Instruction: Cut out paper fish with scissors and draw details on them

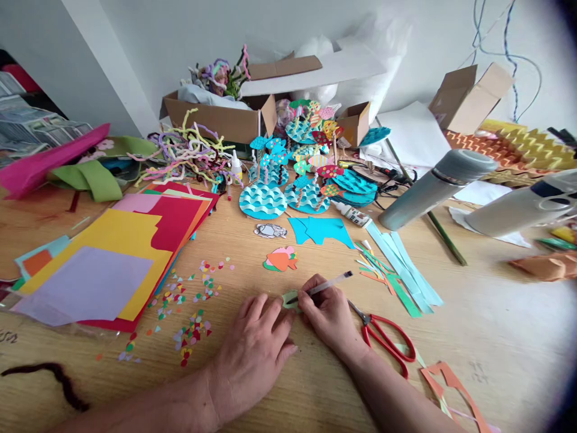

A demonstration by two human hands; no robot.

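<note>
Pinched in my right hand (325,313) is a pen (331,282), its tip on a small light green paper piece (290,299). My left hand (259,340) lies palm down with fingers spread, the fingertips at the left edge of that piece. Just beyond, an orange paper fish (280,259) rests on pink and green ones. Behind it are a small cut-out with a drawing (270,231) and blue paper pieces (322,230). Red-handled scissors (390,337) lie beside my right wrist.
Coloured sheets (85,276) and confetti (193,331) lie at left. Blue wavy discs with paper fish (262,201), pipe cleaners (189,150) and a cardboard box (216,120) stand behind. At right are a grey bottle (433,189), paper strips (401,258) and orange scraps (455,385).
</note>
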